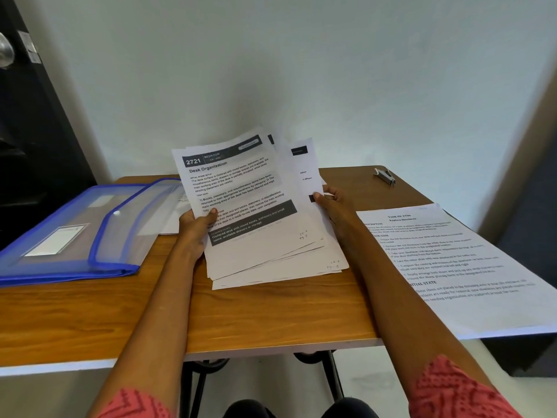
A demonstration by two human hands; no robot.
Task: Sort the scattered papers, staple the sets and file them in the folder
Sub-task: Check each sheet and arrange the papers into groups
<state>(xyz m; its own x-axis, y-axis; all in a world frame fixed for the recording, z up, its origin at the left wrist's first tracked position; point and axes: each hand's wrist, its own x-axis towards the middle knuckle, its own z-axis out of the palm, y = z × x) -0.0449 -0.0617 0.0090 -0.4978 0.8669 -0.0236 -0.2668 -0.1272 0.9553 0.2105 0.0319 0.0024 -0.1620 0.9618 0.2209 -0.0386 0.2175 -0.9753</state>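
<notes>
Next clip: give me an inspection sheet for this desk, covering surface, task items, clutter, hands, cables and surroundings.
Surface: wooden desk, white front edge.
Job's things: fanned paper stack held up, lower edges near the desk; top sheet reads "Desk Organization". Blue folder at left, flap open, over another sheet. Printed sheet at right overhangs the edge. Stapler at far right corner.
Clutter: nothing seen.
Hands: left hand and right hand each grip a side of the stack.
Cables: nothing seen.
Surroundings: white wall, dark door at left.

Both hands gripped the fanned paper stack (256,212) above the tabletop's (271,312) middle: left hand (196,227), right hand (327,203). Blue folder (75,233) lay at the left edge, stapler (384,175) in the far right corner.
</notes>
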